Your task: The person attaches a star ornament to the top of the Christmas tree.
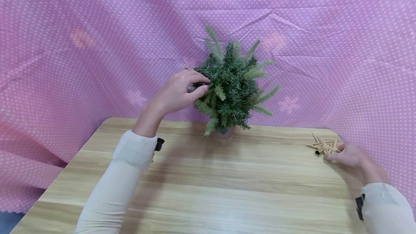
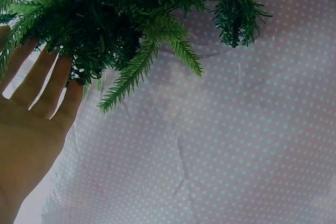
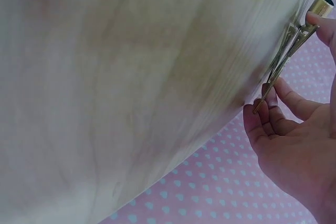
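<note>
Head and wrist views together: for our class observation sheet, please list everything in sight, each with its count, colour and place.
Cloth: 1, pink-purple with pale spots, hanging behind the table
Table: 1, light wood tones, in front of the cloth
Small tree: 1, dark green with lighter sprigs, by the table's far edge
Tree base: 1, pinkish beige, under the foliage
Star ornament: 1, gold, by the table's far right corner
Patch: 1, blue-grey, head view's bottom left corner; too little shows to identify
Wrist devices: 2, black, one at each cuff
Sleeves: 2, off-white, one per arm
Left grip: 1, bare, at the tree's left side
Right grip: 1, bare, holding the star
</note>
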Demonstrator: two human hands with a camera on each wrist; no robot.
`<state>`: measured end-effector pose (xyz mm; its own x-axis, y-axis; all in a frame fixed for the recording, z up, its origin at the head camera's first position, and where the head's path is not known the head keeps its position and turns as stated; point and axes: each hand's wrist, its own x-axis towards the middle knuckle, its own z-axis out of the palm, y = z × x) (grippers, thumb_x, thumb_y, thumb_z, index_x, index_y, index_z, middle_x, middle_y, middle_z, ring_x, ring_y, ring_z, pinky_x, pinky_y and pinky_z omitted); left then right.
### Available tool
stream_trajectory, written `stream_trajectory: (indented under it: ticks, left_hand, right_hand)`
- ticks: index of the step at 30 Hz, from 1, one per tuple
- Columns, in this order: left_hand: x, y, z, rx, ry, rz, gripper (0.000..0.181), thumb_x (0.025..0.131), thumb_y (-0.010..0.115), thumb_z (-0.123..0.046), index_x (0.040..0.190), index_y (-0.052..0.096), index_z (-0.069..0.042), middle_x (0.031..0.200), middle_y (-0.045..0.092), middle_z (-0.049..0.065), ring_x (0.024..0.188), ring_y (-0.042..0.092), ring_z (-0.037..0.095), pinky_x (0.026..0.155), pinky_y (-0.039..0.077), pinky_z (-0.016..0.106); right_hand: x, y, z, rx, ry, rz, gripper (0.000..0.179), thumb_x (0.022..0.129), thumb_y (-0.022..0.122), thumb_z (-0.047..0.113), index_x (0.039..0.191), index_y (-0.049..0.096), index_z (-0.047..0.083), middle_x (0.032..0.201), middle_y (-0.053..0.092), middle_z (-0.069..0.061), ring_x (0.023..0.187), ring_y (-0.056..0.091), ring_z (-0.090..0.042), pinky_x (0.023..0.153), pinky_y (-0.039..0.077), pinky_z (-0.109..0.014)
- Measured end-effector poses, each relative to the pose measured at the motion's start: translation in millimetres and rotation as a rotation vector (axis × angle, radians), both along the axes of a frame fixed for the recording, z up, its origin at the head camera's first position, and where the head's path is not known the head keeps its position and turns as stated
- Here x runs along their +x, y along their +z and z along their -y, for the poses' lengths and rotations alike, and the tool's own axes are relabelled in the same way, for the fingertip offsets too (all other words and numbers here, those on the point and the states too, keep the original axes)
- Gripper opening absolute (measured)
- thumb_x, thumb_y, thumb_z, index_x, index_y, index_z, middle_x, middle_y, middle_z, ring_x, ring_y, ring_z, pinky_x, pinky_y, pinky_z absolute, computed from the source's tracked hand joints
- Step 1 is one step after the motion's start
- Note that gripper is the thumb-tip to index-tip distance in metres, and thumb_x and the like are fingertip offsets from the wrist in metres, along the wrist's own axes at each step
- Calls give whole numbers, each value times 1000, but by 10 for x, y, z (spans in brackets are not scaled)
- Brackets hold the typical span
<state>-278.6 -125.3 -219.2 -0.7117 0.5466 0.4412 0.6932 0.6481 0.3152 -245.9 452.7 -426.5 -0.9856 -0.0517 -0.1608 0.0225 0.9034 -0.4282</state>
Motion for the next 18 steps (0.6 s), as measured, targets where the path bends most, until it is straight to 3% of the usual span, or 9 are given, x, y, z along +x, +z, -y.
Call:
stream_trajectory:
  ticks: [10,18]
  left_hand:
    - [-5,-14,1,0,-9,-13,36,102,56,-32,128,69,-10,129,66,6,123,56,25,108,42,45]
    - [1,-13,-2,6,-9,-3,36,102,56,-32,128,70,-11,128,66,6,122,56,25,107,42,45]
  right_hand:
    - [-4,-27,15,-6,-25,-31,64,87,74,46,101,60,-15,88,64,-20,80,58,-30,66,47,-36]
    - [-2,16,29,6,-41,-17,82,88,72,53,117,53,-21,102,61,-38,90,61,-48,73,51,-58]
